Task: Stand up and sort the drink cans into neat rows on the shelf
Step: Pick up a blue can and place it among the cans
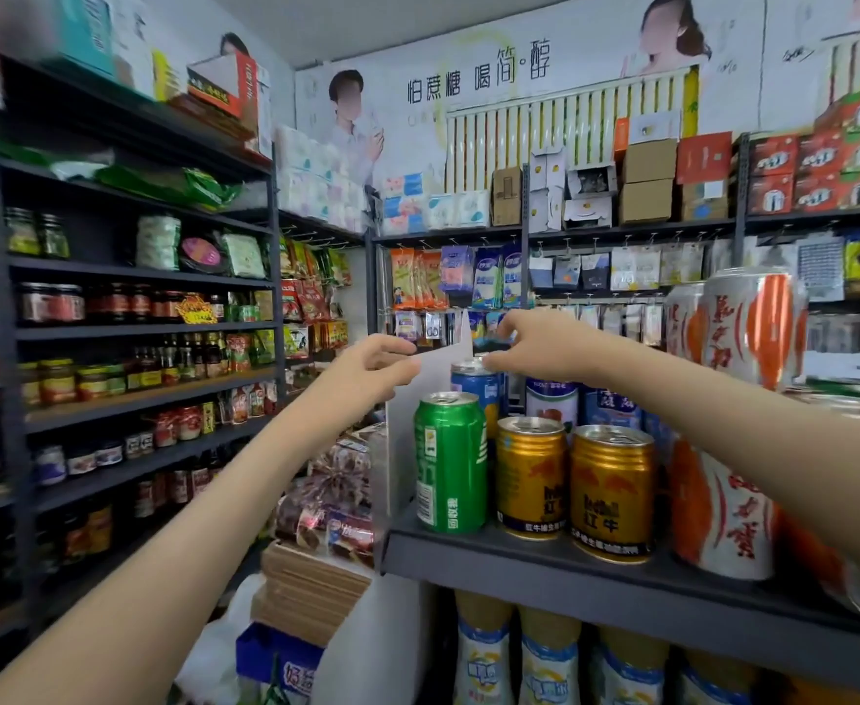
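Observation:
On the dark shelf (545, 562) a green can (449, 463) stands upright at the front left, with two gold cans (531, 478) (612, 493) beside it. Behind the green one stands a blue can (475, 386). My right hand (529, 346) reaches over it, fingertips curled on its top rim. My left hand (374, 371) pinches the edge of the white side panel (435, 374) at the shelf's left end. White and orange cans (753, 328) (723, 511) stand stacked at the right. More blue and white cans (552, 402) fill the back row.
Bottles with blue and white labels (547, 664) sit on the shelf below. Cardboard boxes (311, 587) and packaged snacks (336, 506) lie left of the shelf. Racks of jars and sauce bottles (128, 348) line the left wall. Hanging packets (474, 277) cover the back wall.

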The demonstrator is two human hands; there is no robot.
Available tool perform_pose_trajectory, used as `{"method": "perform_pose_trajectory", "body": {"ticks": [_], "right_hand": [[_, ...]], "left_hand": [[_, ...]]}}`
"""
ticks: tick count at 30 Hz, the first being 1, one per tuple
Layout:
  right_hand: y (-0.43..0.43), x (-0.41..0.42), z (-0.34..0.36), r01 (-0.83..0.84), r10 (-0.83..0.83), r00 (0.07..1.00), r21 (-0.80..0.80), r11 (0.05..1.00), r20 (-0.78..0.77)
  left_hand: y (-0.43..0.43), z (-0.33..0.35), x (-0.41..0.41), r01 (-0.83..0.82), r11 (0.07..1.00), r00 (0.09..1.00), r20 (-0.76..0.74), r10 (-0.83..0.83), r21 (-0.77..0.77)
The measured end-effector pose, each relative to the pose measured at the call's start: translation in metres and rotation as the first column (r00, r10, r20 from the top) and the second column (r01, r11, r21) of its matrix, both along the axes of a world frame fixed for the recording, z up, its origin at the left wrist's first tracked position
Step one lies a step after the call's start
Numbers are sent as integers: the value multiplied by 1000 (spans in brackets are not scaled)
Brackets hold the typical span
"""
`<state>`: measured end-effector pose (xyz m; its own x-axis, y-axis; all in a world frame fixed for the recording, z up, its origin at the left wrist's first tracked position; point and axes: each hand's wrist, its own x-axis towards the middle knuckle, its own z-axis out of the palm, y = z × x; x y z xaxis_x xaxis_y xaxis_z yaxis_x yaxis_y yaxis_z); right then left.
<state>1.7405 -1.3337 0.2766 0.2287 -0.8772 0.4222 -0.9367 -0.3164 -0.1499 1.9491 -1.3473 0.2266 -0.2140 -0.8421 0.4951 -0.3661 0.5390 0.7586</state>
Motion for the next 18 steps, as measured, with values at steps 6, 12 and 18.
{"method": "perform_pose_trajectory", "body": {"ticks": [6,12,18], "right_hand": [[-18,12,8,4,-3,998,18,1000,-61],[-24,17,13,72,-59,993,137,988,-98],[-33,25,7,158,-118,976,219,963,-184]], "left_hand": [[-24,10,13,51,999,995,87,-50,-10],[-39,20,24,72,995,987,148,-62,-66],[-49,16,23,113,992,980,173,-101,-62]]}}
